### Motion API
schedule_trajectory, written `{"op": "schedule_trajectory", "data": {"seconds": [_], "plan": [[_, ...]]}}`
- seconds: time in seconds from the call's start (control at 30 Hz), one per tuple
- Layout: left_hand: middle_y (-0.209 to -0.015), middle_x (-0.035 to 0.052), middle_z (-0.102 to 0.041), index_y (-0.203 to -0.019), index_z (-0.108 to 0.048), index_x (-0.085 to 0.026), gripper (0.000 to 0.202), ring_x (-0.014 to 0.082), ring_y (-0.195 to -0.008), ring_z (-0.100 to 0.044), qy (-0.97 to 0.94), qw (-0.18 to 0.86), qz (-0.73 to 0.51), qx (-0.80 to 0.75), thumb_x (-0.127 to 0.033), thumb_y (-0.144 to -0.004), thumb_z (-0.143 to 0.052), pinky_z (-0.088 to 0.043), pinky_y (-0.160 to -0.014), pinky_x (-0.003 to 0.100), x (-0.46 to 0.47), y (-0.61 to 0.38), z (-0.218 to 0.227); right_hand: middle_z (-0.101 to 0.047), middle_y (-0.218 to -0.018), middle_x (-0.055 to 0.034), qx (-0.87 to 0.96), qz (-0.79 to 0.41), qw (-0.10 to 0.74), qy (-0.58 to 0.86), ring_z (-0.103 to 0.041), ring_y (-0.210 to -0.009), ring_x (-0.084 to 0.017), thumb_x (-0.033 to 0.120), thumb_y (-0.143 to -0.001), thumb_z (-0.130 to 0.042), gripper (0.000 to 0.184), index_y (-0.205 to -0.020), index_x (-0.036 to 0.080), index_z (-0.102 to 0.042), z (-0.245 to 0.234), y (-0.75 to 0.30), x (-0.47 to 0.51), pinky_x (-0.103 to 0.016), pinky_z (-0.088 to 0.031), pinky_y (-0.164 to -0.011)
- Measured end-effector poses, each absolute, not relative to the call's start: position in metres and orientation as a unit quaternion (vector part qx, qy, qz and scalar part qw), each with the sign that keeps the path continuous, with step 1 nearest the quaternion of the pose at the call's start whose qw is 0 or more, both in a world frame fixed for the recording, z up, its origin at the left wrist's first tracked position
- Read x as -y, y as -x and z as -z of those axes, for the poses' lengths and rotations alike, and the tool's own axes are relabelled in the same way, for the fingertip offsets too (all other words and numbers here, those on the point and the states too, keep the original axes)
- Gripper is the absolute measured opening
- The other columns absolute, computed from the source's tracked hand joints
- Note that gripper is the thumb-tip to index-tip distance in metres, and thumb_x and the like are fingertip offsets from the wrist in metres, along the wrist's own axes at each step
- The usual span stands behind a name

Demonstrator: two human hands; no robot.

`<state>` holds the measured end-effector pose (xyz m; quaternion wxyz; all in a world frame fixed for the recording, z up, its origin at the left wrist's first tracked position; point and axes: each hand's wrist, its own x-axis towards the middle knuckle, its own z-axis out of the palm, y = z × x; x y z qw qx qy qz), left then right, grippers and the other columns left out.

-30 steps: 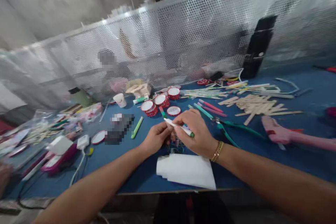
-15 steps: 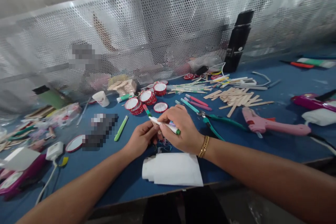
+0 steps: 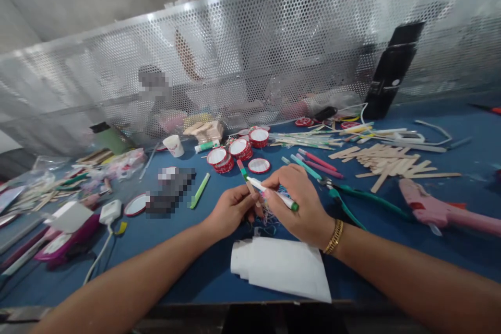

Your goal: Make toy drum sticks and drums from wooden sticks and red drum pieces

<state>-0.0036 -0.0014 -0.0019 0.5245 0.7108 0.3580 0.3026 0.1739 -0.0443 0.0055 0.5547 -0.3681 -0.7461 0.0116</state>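
Observation:
Between the fingertips of my left hand (image 3: pixel 234 210) is a wooden craft stick (image 3: pixel 240 167), its far end coloured pink-red and green. My right hand (image 3: pixel 300 206), with a gold bracelet at the wrist, grips a white marker (image 3: pixel 287 200) with a green end. The marker's tip is at or very near the green band of the stick; I cannot tell whether they touch. Tangled coloured threads (image 3: pixel 270 216) lie under the hands, partly hidden. A folded white sheet (image 3: pixel 285 269) lies just in front of them.
Red-edged round tins (image 3: pixel 221 159) stand beyond my hands. To the right are green-handled pliers (image 3: pixel 368 198), loose craft sticks (image 3: pixel 387 162), a pink glue gun (image 3: pixel 426 206) and a black bottle (image 3: pixel 395 70). A light-green marker (image 3: pixel 199 190) and white charger (image 3: pixel 110 211) lie left. Perforated metal (image 3: pixel 250 52) borders the table.
The whole scene has shifted to the right in view as the camera turned left. Both hands keep their holds on the stick and marker, and the marker's tip stays by the green band.

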Motion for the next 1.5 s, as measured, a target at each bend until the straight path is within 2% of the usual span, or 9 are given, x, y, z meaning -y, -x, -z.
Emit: {"op": "schedule_trajectory", "data": {"seconds": [0.5,0.8,1.13,1.27,1.4,1.5], "plan": [[-0.068,0.0025,-0.066,-0.076,-0.056,-0.015,0.041,0.0073,-0.049,-0.051,-0.711,0.521,-0.301,-0.363,-0.054,-0.088,-0.057,-0.031,-0.043,0.019,0.000,0.004,0.003,-0.060,-0.076,0.0008,0.748,-0.002,0.544,0.380,-0.055,-0.074,-0.017,0.019,-0.086,-0.052,0.005,-0.086,0.021,-0.057,-0.004,-0.173,0.044,-0.040,-0.036,-0.084],[-0.065,0.0018,-0.066,-0.074,-0.056,-0.016,0.044,0.0079,-0.047,-0.051,-0.694,0.530,-0.307,-0.379,-0.059,-0.081,-0.062,-0.030,-0.043,0.019,0.002,0.003,-0.001,-0.061,-0.077,0.0001,0.751,-0.009,0.540,0.380,-0.056,-0.076,-0.017,0.020,-0.087,-0.051,0.005,-0.087,0.022,-0.056,-0.005,-0.174,0.044,-0.040,-0.036,-0.085],[-0.065,0.0015,-0.066,-0.074,-0.056,-0.016,0.043,0.0077,-0.047,-0.051,-0.689,0.533,-0.312,-0.379,-0.058,-0.081,-0.063,-0.031,-0.043,0.019,0.004,0.002,-0.003,-0.062,-0.078,-0.0004,0.745,0.001,0.541,0.390,-0.057,-0.077,-0.018,0.020,-0.087,-0.052,0.006,-0.088,0.021,-0.058,-0.007,-0.174,0.046,-0.040,-0.037,-0.084],[-0.064,0.0008,-0.065,-0.080,-0.057,-0.016,0.040,0.0079,-0.047,-0.051,-0.663,0.534,-0.347,-0.394,-0.055,-0.082,-0.062,-0.030,-0.043,0.019,0.003,0.004,-0.005,-0.068,-0.087,-0.0015,0.706,0.029,0.569,0.421,-0.060,-0.084,-0.019,0.021,-0.092,-0.049,0.012,-0.094,0.024,-0.061,-0.013,-0.180,0.043,-0.040,-0.038,-0.085],[-0.062,-0.0013,-0.062,-0.076,-0.053,-0.017,0.037,0.0069,-0.046,-0.048,-0.648,0.515,-0.393,-0.400,-0.053,-0.085,-0.059,-0.033,-0.044,0.019,0.001,0.006,-0.006,-0.070,-0.096,-0.0013,0.675,0.056,0.591,0.439,-0.062,-0.095,-0.020,0.024,-0.094,-0.051,0.016,-0.099,0.028,-0.065,-0.024,-0.193,0.040,-0.042,-0.041,-0.092],[-0.064,-0.0016,-0.061,-0.077,-0.054,-0.017,0.037,0.0071,-0.047,-0.049,-0.647,0.519,-0.387,-0.403,-0.053,-0.086,-0.058,-0.034,-0.045,0.019,0.001,0.006,-0.005,-0.071,-0.101,-0.0023,0.643,0.025,0.614,0.457,-0.064,-0.098,-0.021,0.027,-0.094,-0.051,0.018,-0.102,0.028,-0.067,-0.035,-0.203,0.039,-0.041,-0.045,-0.092]]}}
